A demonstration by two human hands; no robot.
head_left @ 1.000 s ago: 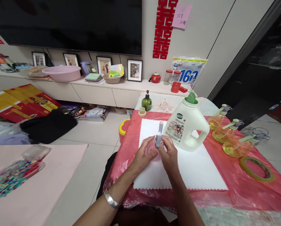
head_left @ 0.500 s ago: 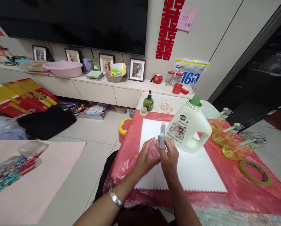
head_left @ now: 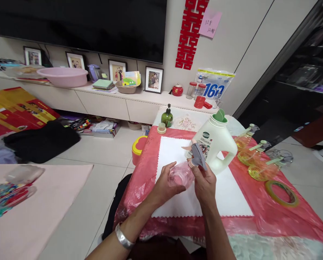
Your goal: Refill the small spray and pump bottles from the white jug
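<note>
A clear pink spray bottle point(head_left: 181, 174) with a grey trigger head point(head_left: 198, 156) is held between my hands above a white sheet point(head_left: 177, 202). My left hand point(head_left: 164, 183) is wrapped round the bottle's body, thumb along its lower side. At the neck, the fingers of my right hand point(head_left: 205, 182) grip just under the trigger head. The bottle is tilted, and its inside looks empty. Right behind it stands a large pale green jug point(head_left: 223, 144) with its mouth uncapped and a green spout point(head_left: 219, 115) inside.
Several spray bottles with yellow liquid point(head_left: 259, 169) and a roll of tape point(head_left: 281, 194) lie right on the red plastic cover point(head_left: 140, 187). A green pump bottle point(head_left: 167, 118) and a cream cap point(head_left: 161, 128) stand at the back left. Another table point(head_left: 55, 202) holds colourful beads.
The spray bottle has turned, so its trigger head now leans right and its body shows more. My right hand has shifted right to the neck. The view has moved slightly.
</note>
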